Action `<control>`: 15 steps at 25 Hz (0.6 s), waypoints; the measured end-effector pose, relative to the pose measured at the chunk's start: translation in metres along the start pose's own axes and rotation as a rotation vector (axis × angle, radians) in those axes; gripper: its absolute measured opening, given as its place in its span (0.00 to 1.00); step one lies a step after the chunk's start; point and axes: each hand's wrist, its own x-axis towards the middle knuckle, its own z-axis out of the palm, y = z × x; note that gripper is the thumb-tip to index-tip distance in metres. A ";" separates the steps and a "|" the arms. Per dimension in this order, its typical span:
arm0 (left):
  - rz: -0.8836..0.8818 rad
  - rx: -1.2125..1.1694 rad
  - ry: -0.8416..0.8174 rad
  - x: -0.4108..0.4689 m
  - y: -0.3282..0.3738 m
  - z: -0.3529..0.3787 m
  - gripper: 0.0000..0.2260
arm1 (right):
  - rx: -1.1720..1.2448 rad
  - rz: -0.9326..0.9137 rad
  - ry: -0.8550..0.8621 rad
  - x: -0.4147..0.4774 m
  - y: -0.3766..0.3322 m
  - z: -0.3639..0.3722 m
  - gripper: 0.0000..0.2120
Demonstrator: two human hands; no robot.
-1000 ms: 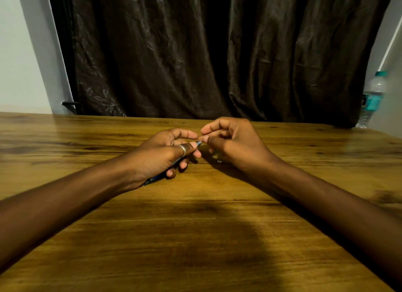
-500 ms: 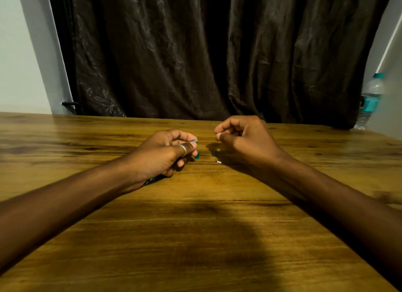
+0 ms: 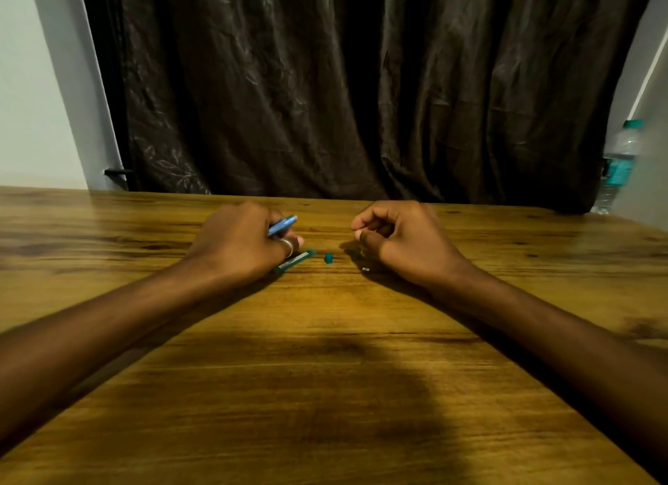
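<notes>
My left hand (image 3: 242, 246) rests on the wooden table (image 3: 325, 376) and grips a light blue pen-like stick (image 3: 283, 225), whose tip points up and to the right. A teal tube (image 3: 294, 261) lies flat on the table, partly under that hand. A small teal cap (image 3: 328, 258) sits just right of the tube. My right hand (image 3: 401, 242) rests further right with its fingers curled and the thumb against the forefinger; nothing shows between them. A tiny white piece (image 3: 365, 269) lies beside its thumb.
A dark curtain (image 3: 361, 86) hangs behind the table's far edge. A water bottle with a teal label (image 3: 616, 166) stands at the far right corner. A pale wall (image 3: 32, 104) is at the left.
My hands have drawn apart: the right moved right, the left turned and raised the blue stick. The teal tube and the small cap now lie uncovered on the table.
</notes>
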 end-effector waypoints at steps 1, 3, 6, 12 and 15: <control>-0.008 0.036 -0.036 0.000 -0.001 0.000 0.10 | -0.065 -0.035 -0.001 0.000 0.000 0.001 0.06; -0.030 0.109 -0.101 -0.001 0.000 0.001 0.13 | -0.178 -0.101 -0.004 0.000 -0.002 0.004 0.07; -0.073 0.150 -0.118 0.000 0.002 0.005 0.13 | -0.317 -0.208 -0.030 0.000 -0.005 0.012 0.11; -0.117 0.058 -0.086 0.003 0.001 0.010 0.05 | -0.362 -0.366 -0.196 0.001 -0.009 0.026 0.11; -0.115 0.003 -0.097 0.004 -0.001 0.012 0.03 | -0.348 -0.354 -0.187 0.002 -0.007 0.026 0.11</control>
